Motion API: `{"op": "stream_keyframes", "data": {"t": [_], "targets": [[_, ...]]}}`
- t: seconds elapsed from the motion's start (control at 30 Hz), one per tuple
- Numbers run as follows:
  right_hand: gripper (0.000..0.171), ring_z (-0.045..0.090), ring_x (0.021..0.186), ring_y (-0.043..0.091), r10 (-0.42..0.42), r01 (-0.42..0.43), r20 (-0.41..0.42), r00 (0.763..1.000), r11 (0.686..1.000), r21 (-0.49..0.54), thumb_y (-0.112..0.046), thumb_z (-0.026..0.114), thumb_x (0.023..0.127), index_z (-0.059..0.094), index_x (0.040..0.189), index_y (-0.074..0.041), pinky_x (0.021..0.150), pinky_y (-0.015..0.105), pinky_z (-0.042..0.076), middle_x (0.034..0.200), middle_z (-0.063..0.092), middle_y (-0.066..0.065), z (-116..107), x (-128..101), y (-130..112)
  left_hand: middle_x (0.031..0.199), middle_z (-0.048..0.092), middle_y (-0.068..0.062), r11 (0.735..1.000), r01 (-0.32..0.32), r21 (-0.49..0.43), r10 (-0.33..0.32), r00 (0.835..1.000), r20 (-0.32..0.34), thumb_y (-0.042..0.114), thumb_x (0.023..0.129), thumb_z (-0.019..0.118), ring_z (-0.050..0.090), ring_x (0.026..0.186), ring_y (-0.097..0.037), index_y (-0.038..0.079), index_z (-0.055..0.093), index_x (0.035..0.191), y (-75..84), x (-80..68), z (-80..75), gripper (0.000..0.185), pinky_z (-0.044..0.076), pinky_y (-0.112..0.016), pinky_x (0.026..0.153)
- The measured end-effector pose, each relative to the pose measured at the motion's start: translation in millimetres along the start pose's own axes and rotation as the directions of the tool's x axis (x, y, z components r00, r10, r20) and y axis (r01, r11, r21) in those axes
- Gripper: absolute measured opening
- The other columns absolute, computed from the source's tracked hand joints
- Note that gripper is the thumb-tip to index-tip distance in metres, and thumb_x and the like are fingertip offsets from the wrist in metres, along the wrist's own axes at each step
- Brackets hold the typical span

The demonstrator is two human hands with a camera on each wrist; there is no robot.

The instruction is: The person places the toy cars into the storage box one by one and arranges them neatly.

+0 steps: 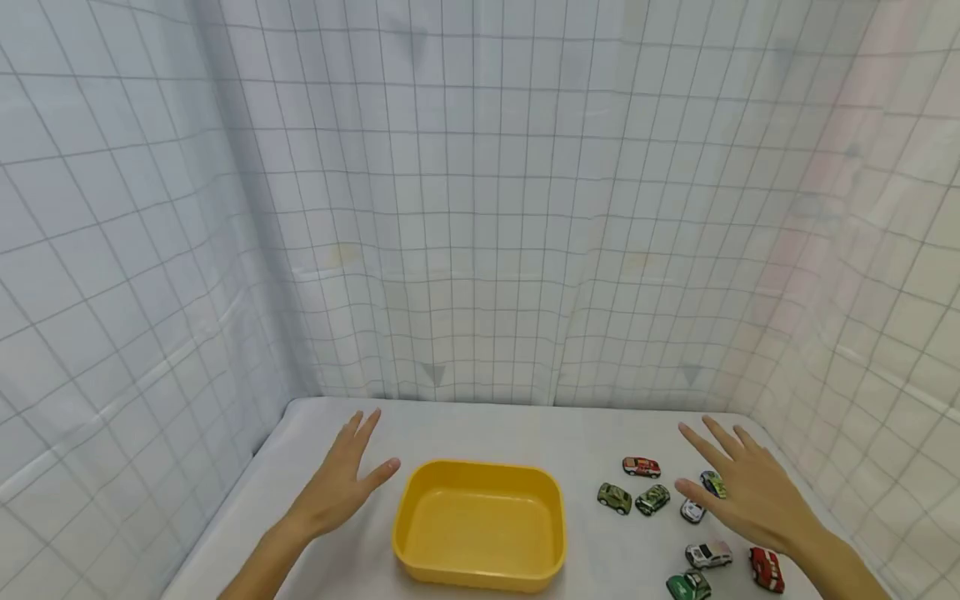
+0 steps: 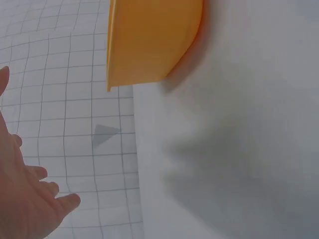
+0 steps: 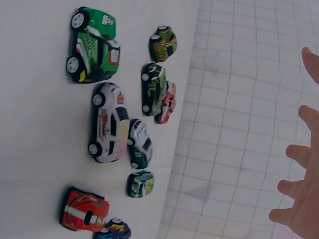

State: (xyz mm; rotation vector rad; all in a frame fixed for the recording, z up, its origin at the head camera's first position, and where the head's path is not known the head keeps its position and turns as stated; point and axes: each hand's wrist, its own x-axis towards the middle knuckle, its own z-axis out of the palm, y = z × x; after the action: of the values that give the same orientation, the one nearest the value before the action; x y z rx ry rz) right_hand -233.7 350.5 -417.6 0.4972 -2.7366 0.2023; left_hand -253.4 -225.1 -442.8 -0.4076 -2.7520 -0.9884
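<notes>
My left hand (image 1: 333, 492) hovers left of a yellow rectangular tub (image 1: 480, 533), fingers spread and holding nothing. The tub's outer side wall (image 2: 149, 40) shows at the top of the left wrist view. Over the group of toy cars on the right, my right hand (image 1: 750, 492) is held with fingers apart, nothing in it. Beneath and around it are a red toy car (image 1: 767, 570), a white toy car (image 1: 708, 554), a green toy car (image 1: 688, 586) and two camouflage toy cars, one of them (image 1: 615, 498) nearer the tub. A blue toy car (image 3: 113, 230) is hidden from the head view.
A white-covered table (image 1: 330, 575) carries the tub and cars. White grid-patterned curtains (image 1: 480, 208) enclose its back and both sides. A red-and-white toy car (image 1: 641, 467) lies farthest back in the group.
</notes>
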Motion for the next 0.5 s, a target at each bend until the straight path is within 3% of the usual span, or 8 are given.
{"op": "stream_keyframes", "data": {"t": [0.13,0.3,0.5], "targets": [[0.078,0.031,0.137,0.064,0.019,-0.019,0.002,1.0,0.996,0.082,-0.053,0.069,0.096,0.039,0.162,-0.024,0.1,0.082,0.029,0.159,0.037,0.026,3.3,-13.7,14.2,0.169,0.006,-0.025,0.983,0.034,-0.178,-0.021,0.997,0.076,0.05,0.102,0.062,0.007,0.153,-0.05,0.008,0.013,0.166,-0.9,-2.2,14.9,0.092,0.013,-0.076,0.115],[0.078,0.039,0.133,0.059,0.013,-0.015,0.008,1.0,0.984,0.18,-0.042,0.074,0.094,0.039,0.162,-0.024,0.09,0.083,0.035,0.156,0.041,0.026,10.9,-31.8,32.5,0.169,0.007,-0.025,0.924,0.138,-0.357,-0.075,0.98,0.186,0.038,0.098,0.072,0.009,0.153,-0.048,0.007,0.011,0.166,-2.2,-9.0,29.9,0.096,0.023,-0.067,0.118],[0.075,0.045,0.129,0.059,0.049,-0.06,0.043,0.998,0.949,0.311,-0.031,0.075,0.094,0.042,0.159,-0.014,0.085,0.083,0.039,0.15,0.047,0.029,22.9,-52.9,53.6,0.171,0.007,-0.022,0.855,0.232,-0.464,-0.109,0.955,0.276,0.034,0.094,0.077,0.01,0.154,-0.045,0.007,0.009,0.166,-5.7,-14.0,43.9,0.102,0.027,-0.059,0.12]]}}
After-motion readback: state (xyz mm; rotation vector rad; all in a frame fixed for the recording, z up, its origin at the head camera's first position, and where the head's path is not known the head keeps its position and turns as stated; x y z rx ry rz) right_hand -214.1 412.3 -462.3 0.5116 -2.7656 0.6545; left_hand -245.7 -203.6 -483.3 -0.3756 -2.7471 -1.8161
